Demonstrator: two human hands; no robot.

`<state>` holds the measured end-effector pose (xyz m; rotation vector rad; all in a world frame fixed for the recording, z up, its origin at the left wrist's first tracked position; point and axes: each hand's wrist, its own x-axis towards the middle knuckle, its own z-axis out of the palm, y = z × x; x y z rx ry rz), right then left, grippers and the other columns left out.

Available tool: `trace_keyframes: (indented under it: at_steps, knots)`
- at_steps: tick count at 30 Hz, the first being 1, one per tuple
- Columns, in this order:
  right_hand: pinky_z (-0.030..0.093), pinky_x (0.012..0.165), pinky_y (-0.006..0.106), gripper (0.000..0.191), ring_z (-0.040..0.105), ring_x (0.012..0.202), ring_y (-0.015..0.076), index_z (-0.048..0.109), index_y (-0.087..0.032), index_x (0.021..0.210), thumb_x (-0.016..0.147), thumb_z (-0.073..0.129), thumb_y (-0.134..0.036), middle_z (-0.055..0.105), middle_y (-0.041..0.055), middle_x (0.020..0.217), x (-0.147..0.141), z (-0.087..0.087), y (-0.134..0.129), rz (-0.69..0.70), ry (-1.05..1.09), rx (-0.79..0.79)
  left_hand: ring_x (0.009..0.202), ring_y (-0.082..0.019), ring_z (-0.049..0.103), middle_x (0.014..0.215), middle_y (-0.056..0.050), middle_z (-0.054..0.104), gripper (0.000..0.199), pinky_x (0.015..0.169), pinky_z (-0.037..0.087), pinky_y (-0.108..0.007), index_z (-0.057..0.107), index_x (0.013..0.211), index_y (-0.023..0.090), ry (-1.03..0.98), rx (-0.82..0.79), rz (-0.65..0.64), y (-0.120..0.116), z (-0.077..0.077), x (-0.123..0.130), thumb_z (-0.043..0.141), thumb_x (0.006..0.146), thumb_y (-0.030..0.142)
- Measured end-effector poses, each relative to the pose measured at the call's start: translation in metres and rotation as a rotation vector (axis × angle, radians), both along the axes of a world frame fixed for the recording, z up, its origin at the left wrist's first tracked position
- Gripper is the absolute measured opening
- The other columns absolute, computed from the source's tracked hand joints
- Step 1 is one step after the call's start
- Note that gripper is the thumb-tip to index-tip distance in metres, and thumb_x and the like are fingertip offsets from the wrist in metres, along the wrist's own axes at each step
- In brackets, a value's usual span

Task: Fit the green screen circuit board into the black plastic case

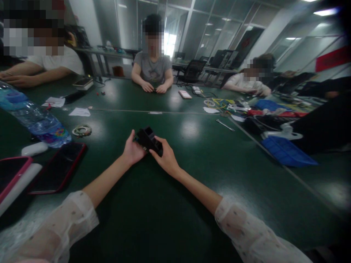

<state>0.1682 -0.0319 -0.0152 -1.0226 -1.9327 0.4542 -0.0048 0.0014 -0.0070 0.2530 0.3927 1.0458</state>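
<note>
Between my two hands, above the green table, is a small black boxy device (149,138) with a square raised part on top; its exact kind is not clear. My left hand (134,149) cups it from the left, thumb pointing up and fingers partly hidden under it. From the right, my right hand (166,156) grips its near end between thumb and fingers. A bit of metal shows at the underside near my left fingers. Both forearms rest low over the table, in sheer white dotted sleeves.
At left are a water bottle (38,118), a red-edged phone (59,168), a white case (34,149) and a coiled cable (81,130). A wrench (225,125) and a blue tray (287,150) lie at right. Several people sit around the green table (175,204).
</note>
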Motion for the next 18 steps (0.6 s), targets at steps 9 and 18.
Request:
trace_keyframes:
  at_steps: [9, 18]
  knots:
    - [0.05, 0.1, 0.049, 0.05, 0.056, 0.12, 0.0268, 0.04, -0.026, 0.138, 0.093, 0.057, -0.036, 0.054, 0.012, 0.131, 0.018, 0.014, 0.016, -0.167, 0.091, 0.127, 0.117, -0.034, 0.062, 0.116, -0.016, 0.069, 0.054, 0.106, 0.041, -0.05, 0.055, 0.126, 0.015, -0.004, -0.041, 0.051, -0.001, 0.004, 0.003, 0.041, 0.094, 0.057]
    - [0.053, 0.089, 0.05, 0.051, 0.06, 0.109, 0.0305, 0.042, -0.019, 0.139, 0.091, 0.053, -0.033, 0.054, 0.0161, 0.127, 0.071, 0.002, 0.058, -0.505, -0.134, 0.112, 0.121, -0.034, 0.06, 0.131, -0.018, 0.061, 0.065, 0.107, 0.041, -0.047, 0.039, 0.143, 0.016, -0.026, -0.077, 0.049, 0.001, -0.001, -0.001, 0.049, 0.092, 0.056]
